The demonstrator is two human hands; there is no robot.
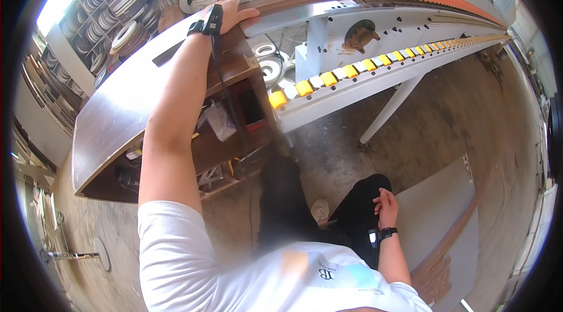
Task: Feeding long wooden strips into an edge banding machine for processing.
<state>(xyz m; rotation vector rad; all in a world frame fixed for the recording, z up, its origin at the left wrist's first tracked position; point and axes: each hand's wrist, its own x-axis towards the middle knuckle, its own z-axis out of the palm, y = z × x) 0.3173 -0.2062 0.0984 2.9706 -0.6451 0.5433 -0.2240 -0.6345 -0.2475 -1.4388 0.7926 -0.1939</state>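
Note:
My left arm reaches forward across a brown wooden cabinet [220,80]. At the cabinet's far corner, beside the machine's metal bed [281,16], lies my left hand [233,14], palm down with its fingers stretched out. It seems to rest on the surface; nothing shows in its grasp. A black device with a cable is strapped to that wrist. My right hand [385,207] hangs loosely by my right knee, fingers slightly bent and apart, holding nothing visible. A black band sits on the right wrist.
A white rail with yellow rollers [350,71] runs off to the right on a slanted leg [392,108]. Racks of edge-banding rolls [111,10] stand at the back left. A pale board [437,206] lies at right. Small items fill the cabinet's open shelf [234,153].

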